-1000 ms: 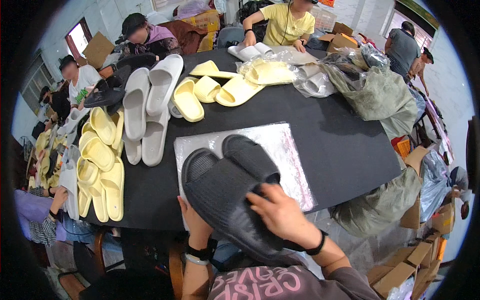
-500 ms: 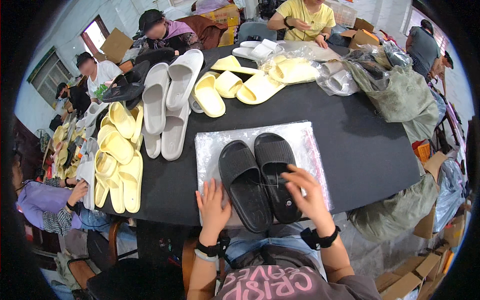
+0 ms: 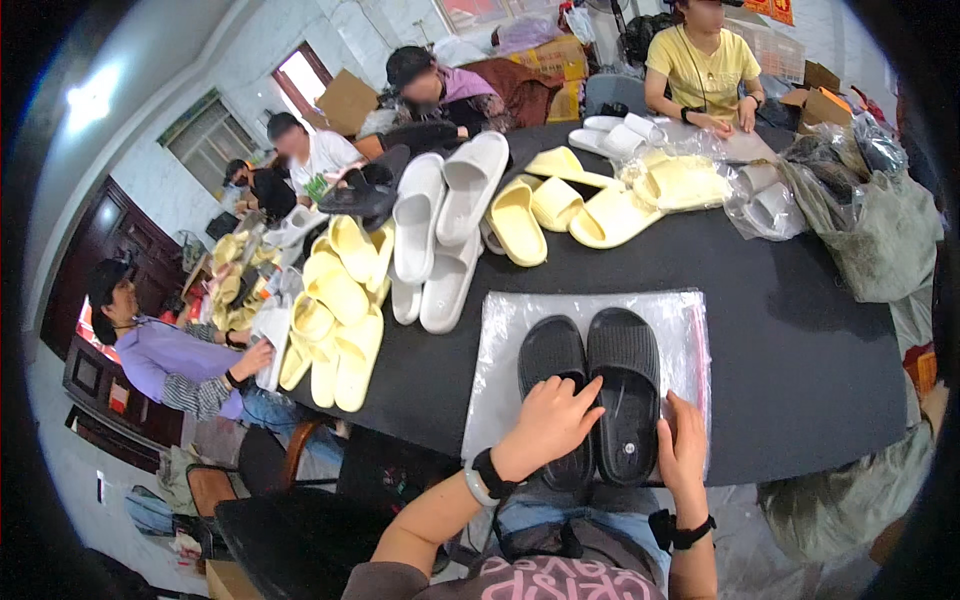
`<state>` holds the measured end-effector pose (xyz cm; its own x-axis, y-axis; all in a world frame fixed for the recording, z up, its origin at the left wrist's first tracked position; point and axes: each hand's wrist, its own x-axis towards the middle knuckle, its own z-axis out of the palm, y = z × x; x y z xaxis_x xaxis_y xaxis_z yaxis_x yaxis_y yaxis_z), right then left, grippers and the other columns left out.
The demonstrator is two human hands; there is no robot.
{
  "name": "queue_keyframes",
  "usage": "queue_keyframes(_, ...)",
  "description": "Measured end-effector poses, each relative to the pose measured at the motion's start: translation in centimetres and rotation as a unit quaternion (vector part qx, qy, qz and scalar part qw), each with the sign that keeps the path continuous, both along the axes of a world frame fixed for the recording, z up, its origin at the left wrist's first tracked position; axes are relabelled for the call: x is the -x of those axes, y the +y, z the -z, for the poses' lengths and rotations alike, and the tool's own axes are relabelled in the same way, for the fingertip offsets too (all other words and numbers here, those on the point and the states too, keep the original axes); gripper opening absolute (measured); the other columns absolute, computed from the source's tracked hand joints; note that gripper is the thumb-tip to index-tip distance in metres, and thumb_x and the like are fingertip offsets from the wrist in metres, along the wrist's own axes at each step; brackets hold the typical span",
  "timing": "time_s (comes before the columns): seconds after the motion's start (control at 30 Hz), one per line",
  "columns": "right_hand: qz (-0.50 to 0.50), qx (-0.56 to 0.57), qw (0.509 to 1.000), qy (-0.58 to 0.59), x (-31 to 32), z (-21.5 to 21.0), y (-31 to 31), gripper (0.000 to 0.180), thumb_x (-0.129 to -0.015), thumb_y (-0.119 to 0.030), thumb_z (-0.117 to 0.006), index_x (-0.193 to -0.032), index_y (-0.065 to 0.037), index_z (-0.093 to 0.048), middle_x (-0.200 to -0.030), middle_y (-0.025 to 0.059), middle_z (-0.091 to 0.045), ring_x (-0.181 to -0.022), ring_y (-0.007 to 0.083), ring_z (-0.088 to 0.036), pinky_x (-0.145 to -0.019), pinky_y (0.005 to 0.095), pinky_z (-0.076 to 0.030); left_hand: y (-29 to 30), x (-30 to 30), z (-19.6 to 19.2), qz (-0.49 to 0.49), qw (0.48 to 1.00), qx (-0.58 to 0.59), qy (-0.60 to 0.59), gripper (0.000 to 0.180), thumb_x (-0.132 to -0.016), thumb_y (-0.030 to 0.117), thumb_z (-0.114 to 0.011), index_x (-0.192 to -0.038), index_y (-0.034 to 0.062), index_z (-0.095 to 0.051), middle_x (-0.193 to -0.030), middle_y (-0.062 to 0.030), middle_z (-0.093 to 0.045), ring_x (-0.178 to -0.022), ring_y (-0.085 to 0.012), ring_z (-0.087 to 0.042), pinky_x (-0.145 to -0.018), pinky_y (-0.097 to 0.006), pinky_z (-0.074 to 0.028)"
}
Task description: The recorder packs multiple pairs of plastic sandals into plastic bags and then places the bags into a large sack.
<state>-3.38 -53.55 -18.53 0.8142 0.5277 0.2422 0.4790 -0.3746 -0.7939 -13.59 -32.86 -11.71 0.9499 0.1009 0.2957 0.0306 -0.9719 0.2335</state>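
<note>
Two black slippers [image 3: 592, 385] lie side by side, touching, on one clear plastic bag [image 3: 590, 310] at the near edge of the black table [image 3: 800, 340]. Their long axes run from the near edge toward the far side, toes pointing away, heels at the near edge. The left hand [image 3: 545, 425] lies flat and open on the heel half of the left slipper, fingers [image 3: 580, 390] spread and reaching onto the right one. The right hand [image 3: 682, 445] rests open against the outer heel side of the right slipper, on the bag; it grips nothing. The hands are apart, one per slipper. The left slipper's heel is hidden under the left hand.

Farther along, by the left edge, a heap of yellow slippers [image 3: 335, 320] lies overlapped; their number cannot be counted. Mid-table are four white slippers [image 3: 445, 225] in a stack of pairs. Beyond them lie about five more pale yellow ones [image 3: 560, 205], some inside plastic. At the right edge sits a crumpled grey-green sack [image 3: 870, 230], cut off by the rim.

At the far edge a person in a yellow shirt [image 3: 705, 65] handles white slippers [image 3: 620, 135]. Four more people sit along the left side, partly hidden.
</note>
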Motion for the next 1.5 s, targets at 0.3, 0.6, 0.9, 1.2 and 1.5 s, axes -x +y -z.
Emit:
queue_keyframes(0.3,-0.007,-0.017,1.0,-0.021,0.0,-0.4,-0.2,0.04,-0.089,-0.019,-0.056,-0.124,0.001,-0.055,-0.119,0.0217,-0.059,-0.113,0.0383,-0.053,-0.099,0.0452,-0.04,3.9,0.2,-2.7,-0.049,0.998,0.026,-0.034,0.035,-0.089,0.023,-0.064,-0.115,0.0001,-0.061,-0.099,-0.0171,-0.06,-0.095,-0.036,-0.057,-0.082,-0.043,-0.048)
queue_keyframes(0.6,-0.001,0.011,0.999,-0.036,-0.5,-0.4,0.3,0.039,-0.088,-0.017,-0.057,-0.122,0.002,-0.056,-0.117,0.022,-0.059,-0.111,0.039,-0.054,-0.099,0.0456,-0.04,25.0,-4.8,-15.1,-0.257,0.948,0.189,-0.012,0.028,-0.089,0.017,-0.061,-0.107,-0.0034,-0.065,-0.105,-0.0214,-0.066,-0.095,-0.0345,-0.064,-0.081,-0.04,-0.051)
queue_keyframes(0.9,0.001,0.016,0.997,-0.074,0.4,0.4,0.3,0.038,-0.087,-0.017,-0.06,-0.121,0.0,-0.058,-0.115,0.0209,-0.06,-0.111,0.0381,-0.054,-0.098,0.0458,-0.04,41.5,-8.8,-14.6,-0.246,0.939,-0.015,-0.241,0.059,-0.079,0.007,-0.068,-0.136,0.0026,-0.051,-0.144,-0.0374,-0.032,-0.135,-0.045,-0.035,-0.112,-0.04,-0.031)
queue_keyframes(1.2,-0.005,0.031,0.992,-0.121,-0.1,-0.7,0.4,0.038,-0.081,-0.015,-0.067,-0.116,-0.002,-0.061,-0.114,0.0176,-0.061,-0.108,0.0361,-0.055,-0.094,0.0441,-0.043,21.1,-4.6,-2.9,0.015,0.999,-0.021,0.028,0.05,-0.094,0.027,-0.057,-0.137,0.0028,-0.048,-0.147,-0.0198,-0.041,-0.136,-0.0351,-0.039,-0.113,-0.047,-0.028)
queue_keyframes(1.5,-0.025,0.112,0.973,-0.198,0.4,-0.5,1.2,0.044,-0.085,-0.022,-0.064,-0.127,-0.007,-0.058,-0.13,0.0124,-0.056,-0.121,0.0302,-0.05,-0.101,0.0439,-0.039,17.8,-2.3,6.4,-0.045,0.984,-0.079,0.152,0.071,-0.099,0.048,-0.039,-0.148,-0.0008,-0.027,-0.155,-0.0205,-0.026,-0.145,-0.0317,-0.024,-0.117,-0.049,-0.018)
